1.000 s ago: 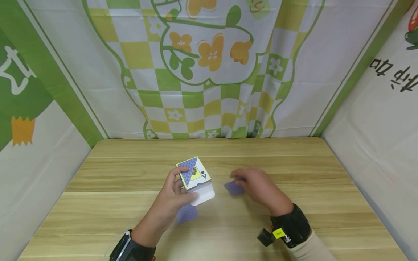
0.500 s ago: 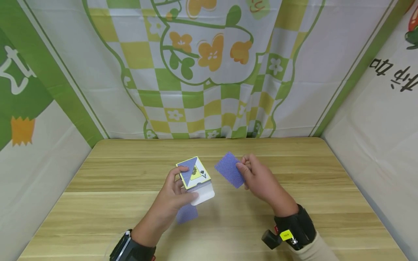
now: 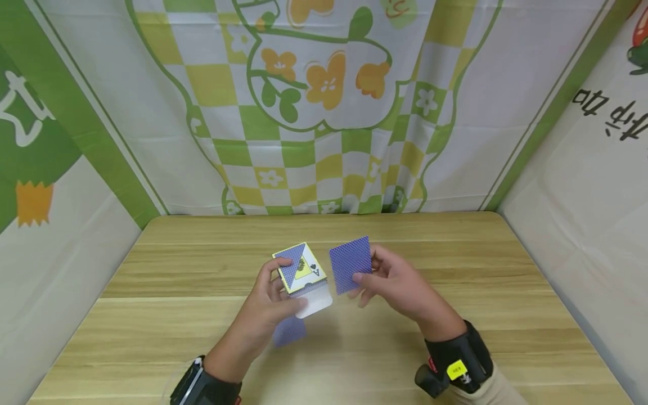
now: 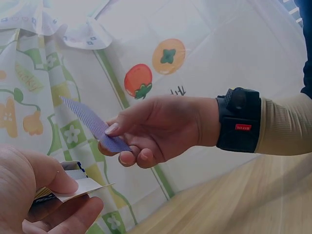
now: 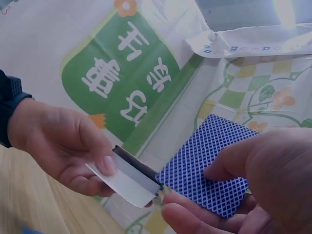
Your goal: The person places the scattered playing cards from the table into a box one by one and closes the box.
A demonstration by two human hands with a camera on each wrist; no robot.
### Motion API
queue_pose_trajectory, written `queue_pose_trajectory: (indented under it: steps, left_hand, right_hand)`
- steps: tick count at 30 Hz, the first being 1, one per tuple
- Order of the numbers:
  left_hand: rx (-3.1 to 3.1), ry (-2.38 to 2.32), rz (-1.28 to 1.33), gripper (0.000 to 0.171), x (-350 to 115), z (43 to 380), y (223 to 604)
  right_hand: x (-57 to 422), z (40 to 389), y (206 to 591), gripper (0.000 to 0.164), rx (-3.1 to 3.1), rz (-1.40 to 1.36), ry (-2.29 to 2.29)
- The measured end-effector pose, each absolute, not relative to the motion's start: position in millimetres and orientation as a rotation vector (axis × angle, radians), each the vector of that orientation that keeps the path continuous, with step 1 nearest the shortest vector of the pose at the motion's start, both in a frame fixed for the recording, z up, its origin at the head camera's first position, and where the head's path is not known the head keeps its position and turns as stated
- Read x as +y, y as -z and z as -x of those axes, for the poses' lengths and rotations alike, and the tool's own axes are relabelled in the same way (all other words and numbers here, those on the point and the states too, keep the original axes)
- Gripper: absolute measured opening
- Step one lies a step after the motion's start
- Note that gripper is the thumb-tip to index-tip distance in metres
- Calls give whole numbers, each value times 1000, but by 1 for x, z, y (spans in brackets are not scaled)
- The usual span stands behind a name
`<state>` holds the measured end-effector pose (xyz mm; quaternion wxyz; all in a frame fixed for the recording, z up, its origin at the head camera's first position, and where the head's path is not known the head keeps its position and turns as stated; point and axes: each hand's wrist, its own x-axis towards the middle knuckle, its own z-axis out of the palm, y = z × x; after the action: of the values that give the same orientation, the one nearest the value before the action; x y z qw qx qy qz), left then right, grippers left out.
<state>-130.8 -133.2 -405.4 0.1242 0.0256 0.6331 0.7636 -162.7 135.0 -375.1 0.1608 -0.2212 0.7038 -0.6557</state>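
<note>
My left hand (image 3: 255, 320) grips a playing card box (image 3: 310, 269) with an ace of spades printed on its front. The box's white flap (image 3: 316, 302) hangs open towards me, with the thumb on it; the box's mouth (image 5: 139, 168) shows dark in the right wrist view. To the right, my right hand (image 3: 402, 289) pinches a blue-backed playing card (image 3: 349, 260) between thumb and fingers, tilted up. In the head view a narrow gap parts this card from the box. Another blue-backed card (image 3: 290, 333) lies on the table, partly hidden under my left hand.
The wooden table (image 3: 177, 270) spans the lower view. A checked, flowered curtain (image 3: 324, 169) hangs behind its far edge, with printed cloth walls (image 3: 572, 225) at both sides. Dark straps with small cameras (image 3: 458, 357) sit on the wrists.
My right hand has picked the blue-backed card up off the table, raised it and turned it more upright next to the box. The left hand with the box has hardly moved.
</note>
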Motion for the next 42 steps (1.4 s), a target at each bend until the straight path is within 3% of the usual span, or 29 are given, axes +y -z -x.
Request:
queue_pose_trajectory:
  steps: [7,13,25,42]
  left_hand:
    - [1854,-2205,-89,78,-134,132,406]
    - [1860,-2231,-85,79,-135,132,406]
    - [1869,-2280,-51,76,-134,131,403]
    - [1884,-2350,-33,79,-135,131,405]
  right_hand:
    - [129,158,380,36,1861,807,1758]
    - [122,155,384,25,1816,822,1598]
    - [106,156,404,23,1663,876,1516]
    - [99,153,402,33,1777,538,1746]
